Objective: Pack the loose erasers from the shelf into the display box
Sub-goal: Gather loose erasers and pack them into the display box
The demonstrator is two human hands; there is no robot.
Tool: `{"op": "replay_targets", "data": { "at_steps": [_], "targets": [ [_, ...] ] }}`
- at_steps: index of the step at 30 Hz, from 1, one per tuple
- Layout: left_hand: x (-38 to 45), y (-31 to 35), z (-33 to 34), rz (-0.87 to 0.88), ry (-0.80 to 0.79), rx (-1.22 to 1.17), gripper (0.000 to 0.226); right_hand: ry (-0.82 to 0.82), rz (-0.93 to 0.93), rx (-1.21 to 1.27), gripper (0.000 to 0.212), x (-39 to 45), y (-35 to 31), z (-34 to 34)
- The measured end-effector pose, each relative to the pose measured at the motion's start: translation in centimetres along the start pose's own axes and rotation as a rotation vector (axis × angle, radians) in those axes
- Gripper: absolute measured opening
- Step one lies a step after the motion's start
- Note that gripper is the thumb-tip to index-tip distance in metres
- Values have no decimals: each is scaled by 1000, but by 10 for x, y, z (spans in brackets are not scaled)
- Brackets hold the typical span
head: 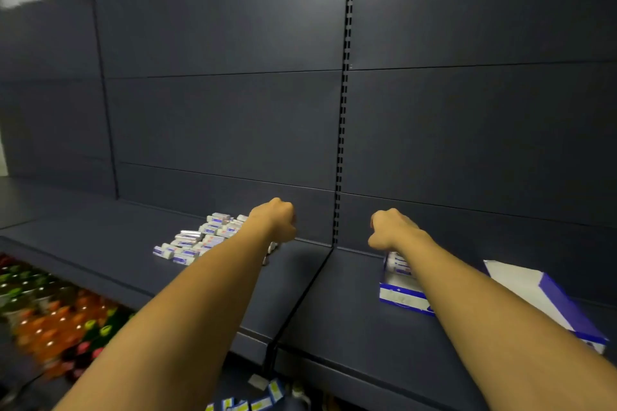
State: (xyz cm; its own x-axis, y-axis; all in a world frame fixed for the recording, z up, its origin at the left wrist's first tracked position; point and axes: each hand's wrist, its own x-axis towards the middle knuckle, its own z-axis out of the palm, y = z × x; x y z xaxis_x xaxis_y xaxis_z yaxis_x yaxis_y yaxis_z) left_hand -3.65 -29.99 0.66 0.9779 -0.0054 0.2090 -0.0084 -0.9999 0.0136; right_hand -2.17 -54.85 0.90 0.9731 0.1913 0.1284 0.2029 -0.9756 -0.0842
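A pile of several loose white erasers (200, 238) with blue-and-red sleeves lies on the dark shelf (334, 304). My left hand (276, 221) hovers over the pile's right end with its fingers curled under. Its palm faces away, so anything it holds is hidden. The blue-and-white display box (399, 295) stands right of the shelf joint, with a few erasers (398, 264) upright at its back. My right hand (390, 229) is just above those erasers, fingers curled downward and its palm hidden too.
The box's blue-and-white lid (547, 299) lies at the right on the shelf. The dark back panel (233, 127) rises right behind both hands. Bottles with coloured caps (50, 317) fill the lower shelf at left. Small blue packs (260, 400) sit below the shelf edge.
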Motion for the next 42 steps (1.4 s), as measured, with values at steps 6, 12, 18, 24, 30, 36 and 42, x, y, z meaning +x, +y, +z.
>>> {"op": "replay_targets", "data": {
  "at_steps": [6, 12, 18, 24, 30, 36, 42],
  "targets": [
    [-18, -57, -3, -46, 18, 16, 33, -16, -55, -43, 8, -2, -58, -2],
    [-30, -118, -5, -26, 38, 32, 36, -22, -70, -48, 7, -5, -121, -2],
    [-38, -186, -4, -9, 45, 8, 39, -15, -64, -51, 27, -3, -186, 7],
    [-36, -236, 6, 5, 35, -5, 37, 7, -28, -69, 27, 2, -227, 19],
    [-18, -254, 21, 12, 17, -27, 35, 7, 4, -71, 27, 15, -238, 27],
    [24, -257, 33, 35, 36, 0, 24, 33, 2, -36, 30, 54, -238, 25],
    [66, -275, 42, 20, 47, 34, 14, 45, -32, 14, 24, 104, -248, 25]
  ]
}}
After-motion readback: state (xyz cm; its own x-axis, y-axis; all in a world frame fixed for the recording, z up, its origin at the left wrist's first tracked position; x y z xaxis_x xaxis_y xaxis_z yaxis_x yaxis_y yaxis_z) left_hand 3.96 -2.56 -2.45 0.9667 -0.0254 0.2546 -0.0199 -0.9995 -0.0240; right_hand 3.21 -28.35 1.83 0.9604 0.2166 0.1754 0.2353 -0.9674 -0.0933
